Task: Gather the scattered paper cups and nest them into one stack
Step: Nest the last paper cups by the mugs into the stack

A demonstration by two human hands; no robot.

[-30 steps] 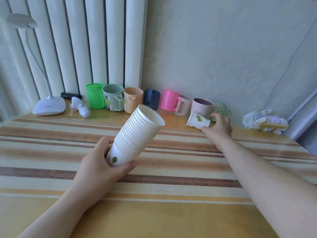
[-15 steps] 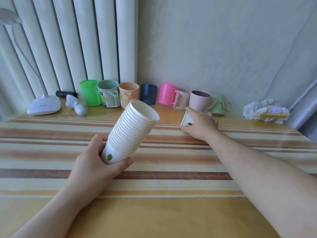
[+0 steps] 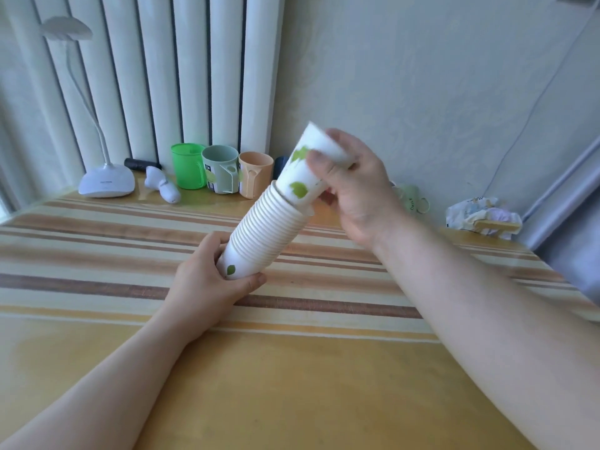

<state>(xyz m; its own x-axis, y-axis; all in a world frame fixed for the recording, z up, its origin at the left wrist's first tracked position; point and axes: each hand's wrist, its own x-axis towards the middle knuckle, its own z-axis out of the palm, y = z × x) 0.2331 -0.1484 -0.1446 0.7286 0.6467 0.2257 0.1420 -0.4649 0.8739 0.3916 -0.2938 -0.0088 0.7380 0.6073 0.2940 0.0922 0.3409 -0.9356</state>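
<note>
My left hand [image 3: 207, 280] grips the bottom of a tilted stack of white paper cups [image 3: 266, 232], its open end pointing up and to the right above the striped table. My right hand [image 3: 354, 186] holds a single white paper cup with green leaf prints [image 3: 302, 170] by its rim end. That cup's narrow base sits partly inside the mouth of the stack. No other loose paper cup shows on the table.
A row of plastic mugs stands along the wall: green [image 3: 188, 167], grey-green [image 3: 220, 168], peach [image 3: 255, 173], with others hidden behind my right hand. A white desk lamp [image 3: 105, 180] is at back left. A crumpled bag [image 3: 483, 216] lies at back right.
My right hand picked the leaf-print cup up from beside the mugs and carried it left to the stack's mouth. My left hand kept hold of the stack.
</note>
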